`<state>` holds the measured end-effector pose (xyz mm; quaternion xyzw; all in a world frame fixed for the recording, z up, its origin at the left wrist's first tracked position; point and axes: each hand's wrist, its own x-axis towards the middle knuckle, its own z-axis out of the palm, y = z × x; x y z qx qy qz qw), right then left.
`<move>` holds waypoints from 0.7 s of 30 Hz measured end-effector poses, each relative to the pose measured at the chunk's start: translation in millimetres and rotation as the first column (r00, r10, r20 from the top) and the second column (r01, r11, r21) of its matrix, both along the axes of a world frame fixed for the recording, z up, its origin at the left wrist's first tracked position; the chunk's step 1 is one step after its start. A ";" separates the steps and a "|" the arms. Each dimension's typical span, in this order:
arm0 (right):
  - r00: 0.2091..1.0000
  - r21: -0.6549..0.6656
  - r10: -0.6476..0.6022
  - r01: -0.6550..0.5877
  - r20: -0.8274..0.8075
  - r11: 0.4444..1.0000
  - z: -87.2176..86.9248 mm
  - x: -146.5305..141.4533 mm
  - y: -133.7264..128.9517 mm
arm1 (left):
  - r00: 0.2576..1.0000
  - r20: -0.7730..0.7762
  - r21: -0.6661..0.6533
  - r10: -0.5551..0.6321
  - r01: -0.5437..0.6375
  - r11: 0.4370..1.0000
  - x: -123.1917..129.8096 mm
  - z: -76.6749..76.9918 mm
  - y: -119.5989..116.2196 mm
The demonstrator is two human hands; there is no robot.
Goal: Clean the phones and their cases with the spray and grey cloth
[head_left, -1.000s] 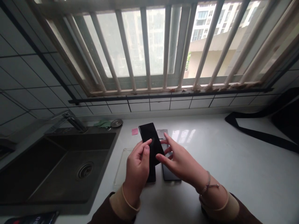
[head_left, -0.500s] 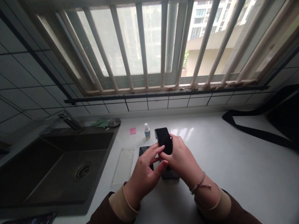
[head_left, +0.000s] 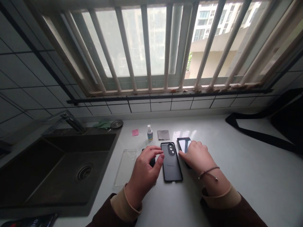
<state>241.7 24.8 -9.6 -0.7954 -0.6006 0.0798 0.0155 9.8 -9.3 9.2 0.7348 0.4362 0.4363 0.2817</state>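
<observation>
A black phone in a dark case (head_left: pixel 171 167) lies back up on the white counter, its round camera module at the far end. My right hand (head_left: pixel 197 156) rests on a second phone with a glossy screen (head_left: pixel 184 144), which lies to the right of the cased phone and is partly covered. My left hand (head_left: pixel 144 175) hovers with curled fingers beside the cased phone's left edge. Under those fingers a dark object (head_left: pixel 152 162) shows, mostly hidden. A transparent phone case (head_left: pixel 125 167) lies left of my left hand.
A small spray bottle (head_left: pixel 149 133), a grey square packet (head_left: pixel 163 135) and a pink sticky note (head_left: pixel 135 132) stand beyond my hands. A dark sink (head_left: pixel 71 167) with a faucet lies left. A black bag strap (head_left: pixel 258 135) crosses the right counter.
The black phone held up between my hands now lies on the counter, right of the cased phone, under my right hand. My left hand has moved apart from it, leftward.
</observation>
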 end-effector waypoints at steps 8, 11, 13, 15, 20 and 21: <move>0.999 -0.075 -0.046 0.044 -0.023 0.996 -10.1 10.7 -2.1 | 0.998 -0.052 0.005 0.018 -0.018 1.000 -1.1 -2.6 1.7; 0.999 -0.112 -0.049 0.048 -0.009 0.993 -8.0 10.0 -2.5 | 0.998 -0.053 0.005 0.020 -0.020 1.000 -1.0 -2.9 1.8; 0.999 -0.119 -0.049 0.048 -0.008 0.992 -6.3 9.0 -2.8 | 0.998 -0.054 0.008 0.021 -0.020 1.000 -0.8 -3.1 1.8; 0.999 -0.124 -0.050 0.049 -0.006 0.991 -4.3 8.1 -3.2 | 0.998 -0.058 0.008 0.025 -0.024 1.000 -0.8 -3.4 1.9; 0.999 -0.164 -0.047 0.050 0.022 0.985 -2.3 7.7 -3.6 | 0.996 -0.080 0.002 0.032 -0.032 0.999 -0.9 -4.6 2.2; 0.998 -0.163 -0.054 0.056 0.020 0.985 -3.2 8.0 -3.7 | 0.996 -0.083 0.000 0.032 -0.032 0.999 -0.9 -4.9 2.3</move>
